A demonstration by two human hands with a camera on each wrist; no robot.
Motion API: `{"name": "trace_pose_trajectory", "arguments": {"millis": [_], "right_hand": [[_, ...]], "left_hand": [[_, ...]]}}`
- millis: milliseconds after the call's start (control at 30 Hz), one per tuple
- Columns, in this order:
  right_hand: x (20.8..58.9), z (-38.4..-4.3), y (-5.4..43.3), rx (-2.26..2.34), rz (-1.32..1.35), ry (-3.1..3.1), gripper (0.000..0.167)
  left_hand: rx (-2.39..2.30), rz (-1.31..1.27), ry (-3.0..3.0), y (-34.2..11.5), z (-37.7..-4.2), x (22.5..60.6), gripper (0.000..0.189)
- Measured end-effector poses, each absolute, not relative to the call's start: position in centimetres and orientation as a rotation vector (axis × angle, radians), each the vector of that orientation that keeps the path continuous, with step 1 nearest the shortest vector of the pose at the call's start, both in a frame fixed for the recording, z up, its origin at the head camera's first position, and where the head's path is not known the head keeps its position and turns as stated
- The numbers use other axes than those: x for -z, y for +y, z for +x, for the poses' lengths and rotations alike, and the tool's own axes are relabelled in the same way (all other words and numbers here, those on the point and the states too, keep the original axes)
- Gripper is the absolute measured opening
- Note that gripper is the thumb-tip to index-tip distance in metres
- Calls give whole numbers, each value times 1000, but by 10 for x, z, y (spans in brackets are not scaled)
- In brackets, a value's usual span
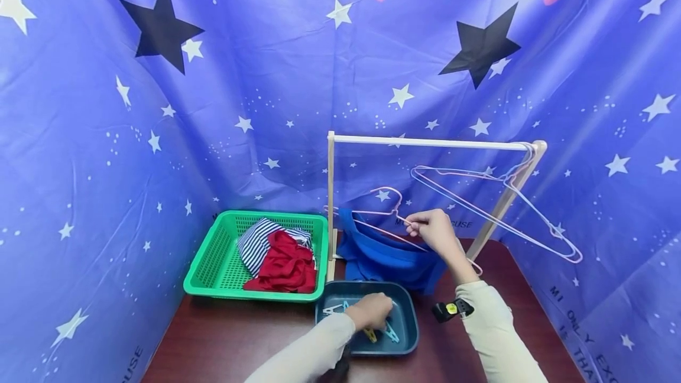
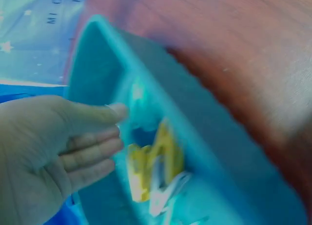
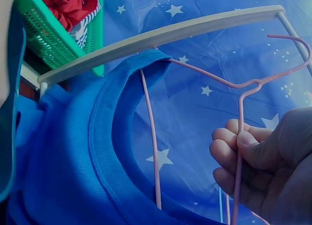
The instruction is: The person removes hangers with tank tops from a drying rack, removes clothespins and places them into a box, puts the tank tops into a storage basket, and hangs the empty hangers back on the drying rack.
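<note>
My right hand pinches one arm of a pink clothes hanger between thumb and fingers, just below its neck. A blue garment with a ribbed neckline hangs on the hanger's other arm. The neckline loops around the wire in the right wrist view. My left hand is over a dark blue-green basin. Its thumb and loosely bent fingers show nothing between them in the blurred left wrist view. Clothespins lie in the basin, among them yellow ones, a white one and a light blue one.
A green basket with a red cloth and a striped cloth stands at the left. Behind the garment rises a wooden rack. More hangers hang at its right end. Star-printed curtains surround the table.
</note>
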State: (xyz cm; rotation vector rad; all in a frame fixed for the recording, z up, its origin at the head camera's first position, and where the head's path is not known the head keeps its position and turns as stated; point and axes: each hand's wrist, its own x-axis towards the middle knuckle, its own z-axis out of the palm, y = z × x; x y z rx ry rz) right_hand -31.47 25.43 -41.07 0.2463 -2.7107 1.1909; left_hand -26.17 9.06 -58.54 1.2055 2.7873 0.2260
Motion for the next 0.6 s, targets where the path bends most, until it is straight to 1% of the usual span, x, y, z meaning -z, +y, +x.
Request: {"name": "trace_pose_trajectory", "arguments": {"millis": [33,67,133,233,333,433,600], "right_hand": [[409,-315,256,-1188,243,-2708,14],[408,-315,257,-1183,247,-2708,14],[405,-314,259,-1166,258,-2708,14],[399,-312,264,-1137,293,-2722,13],[396,-310,270,-1126,340,-2746,12],[394,-308,277,-1140,381,-2770,12],[392,-304,290,-1195,405,-2795,13]], "left_hand": [[-259,1215,2776,89,-264,579,10],[-308,1241,2783,87,-266,572,8],[-408,1311,2825,80,-272,556,19],[-613,1380,2952,68,-282,532,18],[-877,1395,3124,54,-292,509,17],[-1140,1343,3271,40,-303,489,19],[-1414,1170,3350,22,-319,472,28]]}}
